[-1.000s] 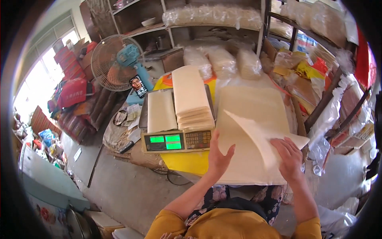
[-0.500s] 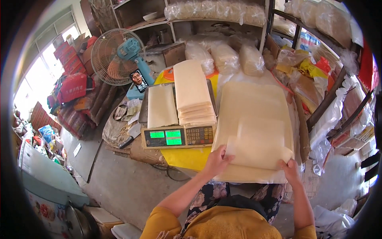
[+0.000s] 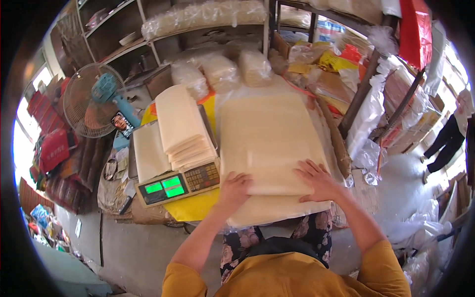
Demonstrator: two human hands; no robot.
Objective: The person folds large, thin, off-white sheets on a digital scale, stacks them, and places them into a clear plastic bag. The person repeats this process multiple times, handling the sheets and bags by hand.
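Observation:
A broad stack of thin cream-coloured sheets (image 3: 269,123) lies in front of me, its near part covered by a folded-over layer. My left hand (image 3: 235,190) rests on the left end of that fold, fingers laid over the sheet. Spread flat on the right side of the fold is my right hand (image 3: 316,182), its thumb near the folded edge. Left of the stack stands a weighing scale (image 3: 163,189) with lit green displays. On its tray, a pile of folded cream sheets (image 3: 180,123) sits beside a lower cream piece (image 3: 151,151).
Bagged cream bundles (image 3: 220,72) line the table's back. A fan (image 3: 94,99), a phone (image 3: 121,123) showing a picture and a knife (image 3: 126,204) are to the left. Plastic bags and cardboard crowd the right, near a dark post (image 3: 363,94). Someone in dark trousers (image 3: 445,138) stands far right.
My hands have gone from gripping the sheet's near edge to lying on the folded layer. The view has swung right, bringing a person more fully into sight.

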